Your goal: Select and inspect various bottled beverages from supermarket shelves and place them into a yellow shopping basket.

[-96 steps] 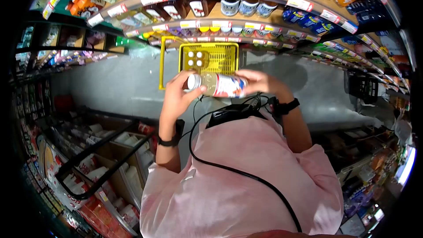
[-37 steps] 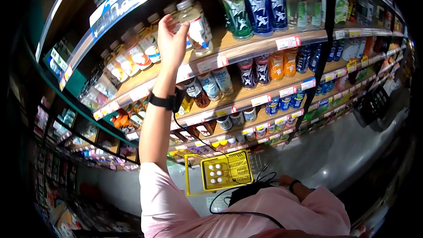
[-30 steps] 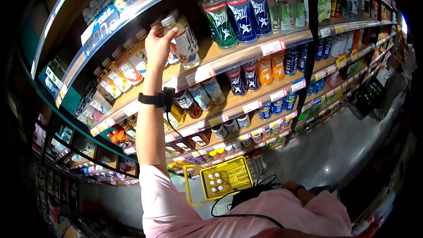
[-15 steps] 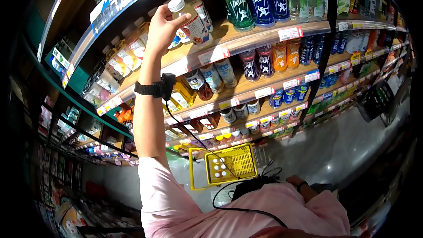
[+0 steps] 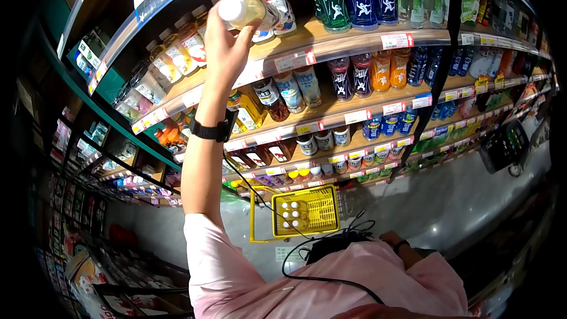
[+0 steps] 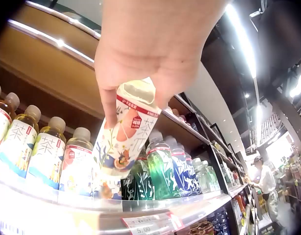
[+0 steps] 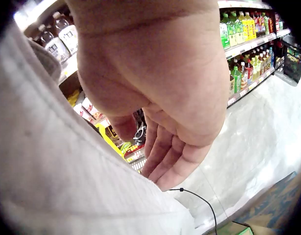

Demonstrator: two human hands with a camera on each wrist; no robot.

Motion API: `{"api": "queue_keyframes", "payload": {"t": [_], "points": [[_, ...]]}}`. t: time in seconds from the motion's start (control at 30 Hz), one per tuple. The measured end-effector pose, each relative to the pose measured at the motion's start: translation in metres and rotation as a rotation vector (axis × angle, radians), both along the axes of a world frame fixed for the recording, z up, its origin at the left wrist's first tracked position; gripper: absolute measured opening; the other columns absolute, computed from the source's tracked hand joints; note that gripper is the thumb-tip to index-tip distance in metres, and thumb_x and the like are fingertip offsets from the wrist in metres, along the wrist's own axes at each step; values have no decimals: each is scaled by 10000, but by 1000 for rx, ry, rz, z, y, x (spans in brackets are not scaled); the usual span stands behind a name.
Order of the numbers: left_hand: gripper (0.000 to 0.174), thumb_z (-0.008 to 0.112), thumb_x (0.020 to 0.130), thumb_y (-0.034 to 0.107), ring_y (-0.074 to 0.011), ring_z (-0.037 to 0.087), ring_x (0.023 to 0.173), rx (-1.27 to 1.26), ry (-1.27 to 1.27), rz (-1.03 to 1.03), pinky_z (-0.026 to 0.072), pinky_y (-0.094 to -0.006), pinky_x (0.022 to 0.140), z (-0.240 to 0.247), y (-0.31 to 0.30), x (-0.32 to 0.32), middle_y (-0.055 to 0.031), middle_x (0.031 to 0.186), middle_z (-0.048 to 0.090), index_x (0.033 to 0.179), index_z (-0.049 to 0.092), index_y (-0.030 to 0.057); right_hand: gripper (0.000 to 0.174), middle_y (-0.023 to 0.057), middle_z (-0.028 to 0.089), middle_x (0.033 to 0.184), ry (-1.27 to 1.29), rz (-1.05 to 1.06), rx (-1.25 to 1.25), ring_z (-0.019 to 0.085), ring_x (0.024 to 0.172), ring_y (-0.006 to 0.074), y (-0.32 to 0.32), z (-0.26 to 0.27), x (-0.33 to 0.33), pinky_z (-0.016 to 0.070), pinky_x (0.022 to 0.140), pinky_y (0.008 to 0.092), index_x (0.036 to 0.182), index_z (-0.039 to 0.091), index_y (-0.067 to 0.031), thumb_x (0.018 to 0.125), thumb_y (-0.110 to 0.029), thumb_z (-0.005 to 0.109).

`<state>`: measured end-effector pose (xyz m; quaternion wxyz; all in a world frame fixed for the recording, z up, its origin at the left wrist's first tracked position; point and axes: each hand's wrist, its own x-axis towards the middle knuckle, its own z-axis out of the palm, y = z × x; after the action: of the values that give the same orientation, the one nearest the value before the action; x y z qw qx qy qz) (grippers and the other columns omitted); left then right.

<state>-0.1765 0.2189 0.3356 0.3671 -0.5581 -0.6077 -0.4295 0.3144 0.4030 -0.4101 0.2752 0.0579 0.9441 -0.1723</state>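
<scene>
My left hand is raised to the top shelf and grips a pale tea bottle with a white cap, tilted cap-first off the shelf edge. In the left wrist view the fingers of the left hand wrap the upper part of the bottle, whose white label has red and floral print. Similar tea bottles stand in a row beside it. My right hand hangs low at my side; in the right wrist view the right hand has loosely curled fingers and holds nothing.
Wooden shelves of bottled drinks rise in front with price tags along the edges. A yellow shopping basket holding several white-capped bottles sits on the grey floor below. A black basket stands at the right. Another shelf rack is at the left.
Over the last second the left hand closed on the bottle at the top shelf and tipped it outward, its cap swinging toward me. The right hand stayed low at my side.
</scene>
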Motion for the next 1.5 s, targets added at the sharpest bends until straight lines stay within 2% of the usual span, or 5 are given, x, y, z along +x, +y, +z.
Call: {"api": "queue_keyframes", "payload": {"t": [0.53, 0.63, 0.83, 1.1, 1.5], "points": [[407, 583, 980, 345, -105, 550, 968, 118, -793, -313, 427, -269, 872, -28, -41, 98, -33, 1046, 626, 1241, 566, 33, 288, 209, 691, 979, 26, -174, 35, 646, 917, 418, 25, 45, -52, 504, 810, 498, 944, 716, -81, 865, -312, 563], [463, 548, 984, 370, -51, 535, 887, 81, -835, -306, 447, -215, 712, -89, -53, 107, -15, 1070, 605, 1294, 525, 28, 214, 202, 673, 882, 714, -596, -238, 641, 839, 388, 22, 188, -120, 519, 750, 429, 1016, 664, -31, 869, -178, 614], [523, 587, 963, 208, -258, 549, 1147, -35, -922, -251, 415, -385, 1016, -236, -26, 169, -179, 1267, 560, 1396, 399, -19, 624, 152, 404, 1465, 258, -232, -2056, 510, 1281, 306, -47, 401, -195, 517, 972, 415, 1491, 319, -77, 938, -142, 602], [233, 705, 914, 148, -56, 537, 756, -173, -1449, -217, 458, -231, 662, -361, -108, 179, 6, 869, 607, 1053, 562, 27, 593, 162, 666, 1085, -132, -506, -1698, 663, 773, 183, -35, 315, -186, 531, 633, 272, 1328, 455, 13, 846, -252, 677], [354, 746, 852, 255, -260, 603, 584, -645, -1379, 14, 457, -358, 541, -467, -147, 206, -126, 693, 616, 1101, 556, 91, 568, 64, 636, 1112, -471, -547, -1023, 585, 1079, 194, -7, 234, -186, 505, 897, 365, 1403, 472, -85, 902, -265, 669]]}}
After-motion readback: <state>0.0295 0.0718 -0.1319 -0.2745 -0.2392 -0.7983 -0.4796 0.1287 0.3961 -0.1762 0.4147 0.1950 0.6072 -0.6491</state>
